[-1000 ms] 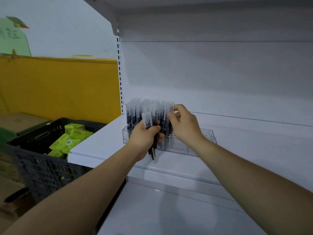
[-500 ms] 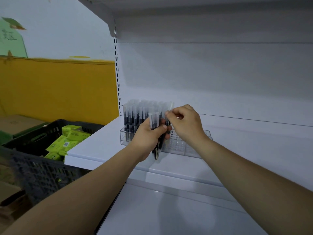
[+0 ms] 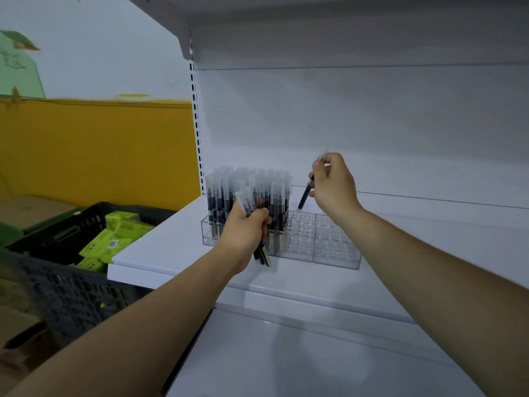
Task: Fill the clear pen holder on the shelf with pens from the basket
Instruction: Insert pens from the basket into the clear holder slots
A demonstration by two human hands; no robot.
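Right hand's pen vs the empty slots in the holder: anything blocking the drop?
Nothing visible. The right hand holds its pen tilted, tip just above the pen holder's empty slots; the standing pens sit to its left, apart.

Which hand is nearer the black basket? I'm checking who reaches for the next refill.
Left. The left hand holds a bundle of pens in front of the holder's filled end, on the side toward the basket. The right hand hovers farther away, over the empty slots.

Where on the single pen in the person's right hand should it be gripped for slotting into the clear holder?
Grip the single pen by its upper end, from above, as the right hand does. It hangs tip-down over the clear holder's empty holes, so the lower barrel must stay free.
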